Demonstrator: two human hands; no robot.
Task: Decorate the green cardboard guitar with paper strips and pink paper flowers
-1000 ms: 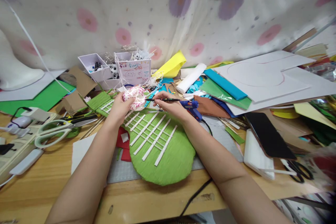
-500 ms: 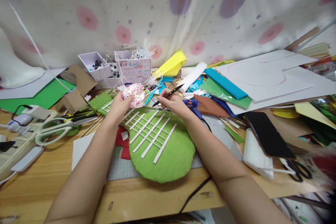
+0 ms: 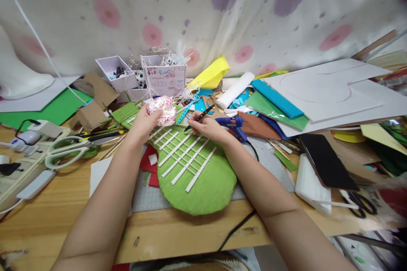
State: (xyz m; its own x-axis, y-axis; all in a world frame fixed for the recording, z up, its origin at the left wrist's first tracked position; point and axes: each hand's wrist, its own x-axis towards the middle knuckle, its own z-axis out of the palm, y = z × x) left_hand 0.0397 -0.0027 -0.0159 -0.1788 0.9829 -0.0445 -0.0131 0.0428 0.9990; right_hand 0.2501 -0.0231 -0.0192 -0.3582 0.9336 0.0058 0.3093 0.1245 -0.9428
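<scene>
My left hand (image 3: 146,119) is closed on a white paper ball with red markings (image 3: 162,111), thumb across its near side. Between the fingers of my right hand (image 3: 205,126) is a slim black pen (image 3: 204,113) with small gold spots, its tip pointing down and left. Both hands are over a green paper-covered, paddle-shaped piece (image 3: 203,197), wide and rounded at the near end and narrow toward the far left. Flat white strips (image 3: 182,162) lie across it, crossed by thinner white lines. Whether the pen tip touches the green surface I cannot tell.
Just right of my right hand lies a blue glue gun (image 3: 233,125). Pale green-handled scissors (image 3: 66,152) and a power strip (image 3: 25,173) are at left. A phone (image 3: 327,161) rests at right. Behind stand white boxes (image 3: 165,78) and a white paper roll (image 3: 235,89).
My right hand has moved slightly left, bringing the pen nearer the paper ball and the strips. The camera view has shifted a little; the left hand keeps its hold on the ball.
</scene>
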